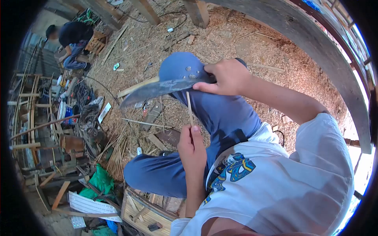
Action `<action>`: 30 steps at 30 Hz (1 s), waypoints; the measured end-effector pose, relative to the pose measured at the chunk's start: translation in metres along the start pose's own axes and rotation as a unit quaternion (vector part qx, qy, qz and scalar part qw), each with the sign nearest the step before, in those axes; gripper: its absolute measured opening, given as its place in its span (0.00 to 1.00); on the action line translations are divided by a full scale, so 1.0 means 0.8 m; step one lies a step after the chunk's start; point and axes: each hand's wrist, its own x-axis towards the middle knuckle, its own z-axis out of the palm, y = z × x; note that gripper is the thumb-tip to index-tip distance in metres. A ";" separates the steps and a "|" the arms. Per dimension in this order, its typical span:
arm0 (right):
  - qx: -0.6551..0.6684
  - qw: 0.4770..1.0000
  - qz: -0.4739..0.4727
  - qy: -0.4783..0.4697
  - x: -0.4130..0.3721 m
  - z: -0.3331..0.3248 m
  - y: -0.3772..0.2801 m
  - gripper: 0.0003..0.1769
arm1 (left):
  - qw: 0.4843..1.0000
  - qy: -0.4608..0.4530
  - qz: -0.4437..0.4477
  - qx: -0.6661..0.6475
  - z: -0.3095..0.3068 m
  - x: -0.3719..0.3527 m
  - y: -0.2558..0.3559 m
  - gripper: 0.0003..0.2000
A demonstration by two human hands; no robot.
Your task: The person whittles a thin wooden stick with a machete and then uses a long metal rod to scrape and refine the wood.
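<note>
While the machete (161, 89) points left, thin stick (189, 108), roughly crosswise

You hold a dark, broad knife (157, 89), its curved tip toward the left; your thin, pale stick (190, 109) points far, its end just beside the knife.

The blade (157, 89) is of dark grey colour, with paler smears along it. The thin stick (190, 110) has a light straw colour. The trousers (232, 112) are dusty blue, and the shirt (279, 177) is white (its print (241, 170) shows blue, yellow and black). The wood shavings (220, 41) are tan; the plastic sheet (103, 181) is bright green.
</note>
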 end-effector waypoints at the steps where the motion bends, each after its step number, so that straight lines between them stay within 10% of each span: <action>1: 0.017 1.000 -0.006 0.005 -0.002 0.003 0.000 0.40 | 1.000 0.004 -0.010 -0.028 0.000 0.005 0.001 0.11; 30: -0.005 0.999 0.016 0.041 -0.010 0.006 -0.020 0.40 | 0.983 0.012 0.116 0.145 0.001 0.031 0.022 0.13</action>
